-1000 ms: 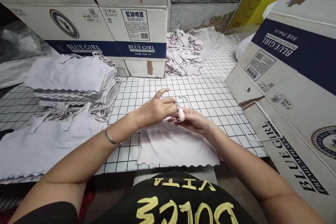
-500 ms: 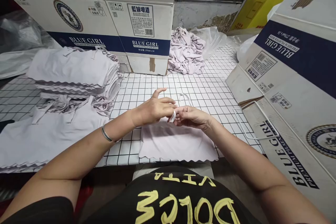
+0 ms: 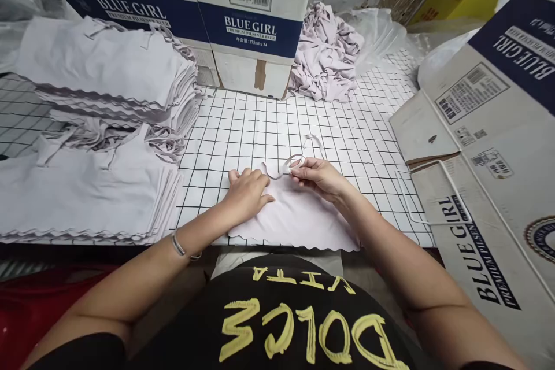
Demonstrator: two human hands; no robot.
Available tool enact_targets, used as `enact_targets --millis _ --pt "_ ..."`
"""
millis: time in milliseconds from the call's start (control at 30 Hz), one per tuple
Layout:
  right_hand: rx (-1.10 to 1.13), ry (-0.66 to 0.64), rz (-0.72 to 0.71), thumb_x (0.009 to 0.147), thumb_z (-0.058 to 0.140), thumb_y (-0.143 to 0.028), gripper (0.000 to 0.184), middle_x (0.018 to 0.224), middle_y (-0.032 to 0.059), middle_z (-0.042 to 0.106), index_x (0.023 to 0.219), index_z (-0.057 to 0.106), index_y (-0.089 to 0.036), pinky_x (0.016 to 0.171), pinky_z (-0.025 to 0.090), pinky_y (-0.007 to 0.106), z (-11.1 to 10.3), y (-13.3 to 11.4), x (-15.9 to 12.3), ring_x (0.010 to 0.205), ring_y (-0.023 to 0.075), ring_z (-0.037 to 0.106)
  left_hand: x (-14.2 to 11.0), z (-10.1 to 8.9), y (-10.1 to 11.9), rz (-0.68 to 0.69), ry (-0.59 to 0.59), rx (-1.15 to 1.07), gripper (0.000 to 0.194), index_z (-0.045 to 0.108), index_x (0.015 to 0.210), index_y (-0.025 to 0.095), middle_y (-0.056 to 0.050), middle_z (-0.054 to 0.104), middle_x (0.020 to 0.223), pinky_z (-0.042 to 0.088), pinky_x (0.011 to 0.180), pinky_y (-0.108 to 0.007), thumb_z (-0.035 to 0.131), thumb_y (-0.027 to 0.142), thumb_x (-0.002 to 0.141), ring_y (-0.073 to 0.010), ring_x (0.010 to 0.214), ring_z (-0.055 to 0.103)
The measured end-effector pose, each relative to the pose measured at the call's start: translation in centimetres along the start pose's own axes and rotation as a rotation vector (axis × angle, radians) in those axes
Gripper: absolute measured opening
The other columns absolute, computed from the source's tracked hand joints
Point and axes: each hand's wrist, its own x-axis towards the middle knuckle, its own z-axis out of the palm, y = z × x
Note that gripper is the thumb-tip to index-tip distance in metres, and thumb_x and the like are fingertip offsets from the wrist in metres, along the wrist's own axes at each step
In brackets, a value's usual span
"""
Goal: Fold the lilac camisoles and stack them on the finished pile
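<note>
A pale pink strappy top [image 3: 299,217] with a wavy hem lies on the table in front of me, its hem toward my body. My left hand [image 3: 248,193] rests palm down on its left upper part, thumb apart from the fingers and nothing visibly held. With fingertips pinched together, my right hand [image 3: 321,178] holds a thin strap [image 3: 299,159] by the top's upper edge. The strap curls in loops above the fabric, and one loop lies on the table beyond my right hand. The right fingertips partly cover where strap and fabric meet.
Stacks of similar tops [image 3: 95,69] stand on the left of the checked table [image 3: 243,127]. A crumpled fabric heap [image 3: 323,58] sits at the back beside a large carton [image 3: 255,66]. Another carton [image 3: 468,127] and a white wire frame [image 3: 446,191] bound the right side.
My hands have separated: the left moved down and left onto the top, while the right stays near its upper edge with the strap. The view has tilted down.
</note>
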Motion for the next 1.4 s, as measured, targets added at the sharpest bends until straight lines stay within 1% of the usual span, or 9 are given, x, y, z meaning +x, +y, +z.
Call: enact_targets --millis 133,300,400,600,900,1067,1200,1300,1400 --pt "-0.082 -0.025 -0.031 0.063 0.083 -0.031 0.029 0.063 -0.0011 0.062 0.080 0.065 -0.015 0.056 0.044 0.025 0.8 1.6 0.3 0.055 0.0084 0.052 -0.6 1.3 -0.1 -0.060 0.004 -0.036 0.011 0.063 0.084 0.020 -0.004 0.065 0.092 0.023 0.084 -0.042 0.068 0.030 0.082 -0.0274 0.098 0.049" --pt "-0.405 -0.067 -0.240 0.075 0.073 -0.035 0.021 0.070 -0.0015 0.057 0.077 0.061 -0.017 0.064 0.042 0.028 1.5 2.4 0.3 0.065 0.0116 0.051 -0.7 0.8 -0.2 -0.104 0.049 -0.202 0.011 0.067 0.078 0.023 0.001 0.067 0.083 0.020 0.084 -0.040 0.067 0.033 0.083 -0.0216 0.092 0.049" --pt "-0.576 -0.093 -0.302 0.079 0.067 -0.034 0.018 0.071 -0.0015 0.055 0.078 0.061 -0.017 0.066 0.040 0.029 1.7 2.7 0.4 0.067 0.0129 0.049 -0.9 0.7 -0.1 -0.132 0.051 -0.259 0.011 0.069 0.078 0.024 0.001 0.066 0.081 0.020 0.084 -0.039 0.067 0.034 0.084 -0.0201 0.092 0.049" --pt "-0.495 -0.067 -0.314 0.077 0.068 -0.035 0.020 0.077 0.0004 0.054 0.078 0.060 -0.017 0.069 0.040 0.030 3.2 3.5 0.7 0.073 0.0150 0.050 -1.0 1.0 0.0 -0.148 0.068 -0.293 0.015 0.066 0.072 0.020 0.002 0.063 0.078 0.021 0.083 -0.038 0.069 0.032 0.081 -0.0191 0.091 0.051" --pt "-0.708 -0.070 -0.472 0.082 0.063 -0.029 0.012 0.075 -0.0003 0.047 0.077 0.060 -0.018 0.067 0.037 0.029 3.8 4.3 0.7 0.071 0.0145 0.047 -1.0 1.3 -0.4 -0.168 0.053 -0.323 0.019 0.063 0.070 0.018 0.001 0.063 0.079 0.022 0.084 -0.039 0.070 0.033 0.080 -0.0201 0.092 0.052" --pt "-0.773 -0.039 -0.545 0.083 0.061 -0.026 0.013 0.073 0.0000 0.046 0.074 0.055 -0.019 0.066 0.037 0.030 3.9 4.7 0.6 0.071 0.0154 0.047 -1.0 1.5 -0.4 -0.164 0.056 -0.328 0.021 0.062 0.069 0.018 0.001 0.064 0.078 0.022 0.084 -0.039 0.070 0.034 0.080 -0.0201 0.092 0.052" --pt "-0.879 -0.063 -0.590 0.083 0.059 -0.022 0.018 0.074 0.0007 0.045 0.068 0.048 -0.019 0.065 0.037 0.030 3.5 4.5 0.6 0.071 0.0156 0.045 -1.1 1.1 -0.5 -0.170 0.041 -0.337 0.020 0.063 0.070 0.018 0.001 0.064 0.079 0.022 0.085 -0.040 0.068 0.033 0.082 -0.0202 0.093 0.052" --pt "-1.022 -0.099 -0.534 0.080 0.059 -0.018 0.022 0.074 0.0007 0.045 0.064 0.043 -0.019 0.063 0.035 0.029 2.7 3.6 0.7 0.069 0.0149 0.043 -1.3 0.7 -1.0 -0.183 0.072 -0.304 0.019 0.064 0.071 0.019 0.001 0.064 0.079 0.023 0.085 -0.040 0.067 0.033 0.083 -0.0203 0.092 0.052" --pt "-0.993 -0.094 -0.431 0.079 0.061 -0.021 0.021 0.075 0.0001 0.046 0.065 0.046 -0.019 0.063 0.035 0.030 2.4 2.7 1.0 0.067 0.0139 0.043 -1.4 0.5 -1.7 -0.190 0.080 -0.275 0.017 0.064 0.072 0.019 0.001 0.063 0.078 0.023 0.085 -0.039 0.067 0.032 0.083 -0.0202 0.091 0.052"
